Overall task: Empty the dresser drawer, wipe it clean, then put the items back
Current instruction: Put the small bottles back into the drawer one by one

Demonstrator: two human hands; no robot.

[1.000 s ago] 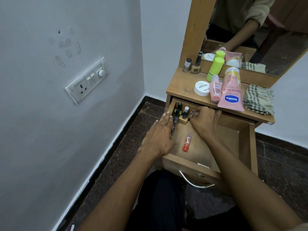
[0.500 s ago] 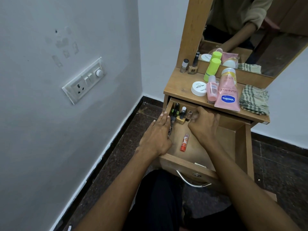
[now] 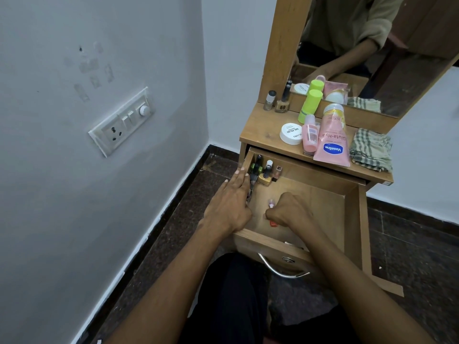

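Note:
The wooden drawer (image 3: 323,194) stands pulled out from the dresser. In its far left corner stand several small bottles, among them a gold-based nail polish (image 3: 265,178). My left hand (image 3: 229,207) lies flat along the drawer's left wall, fingers pointing at those bottles. My right hand (image 3: 289,211) is closed over a small red-and-white tube (image 3: 272,223) on the drawer floor; only the tube's two ends show. On the dresser top lie a pink Vaseline tube (image 3: 331,142), a white jar (image 3: 290,133), a pink bottle (image 3: 310,134), a green bottle (image 3: 309,105) and a checked cloth (image 3: 371,150).
A mirror (image 3: 372,45) rises behind the dresser top, with two nail polish bottles (image 3: 277,100) at its foot. A grey wall with a switch panel (image 3: 121,122) runs close on the left. The drawer's metal handle (image 3: 278,269) hangs near my knees over a dark stone floor.
My right hand has left the bottles in the far left corner, drawn back toward me and closed over the small tube on the drawer floor. My left hand has stayed along the left wall.

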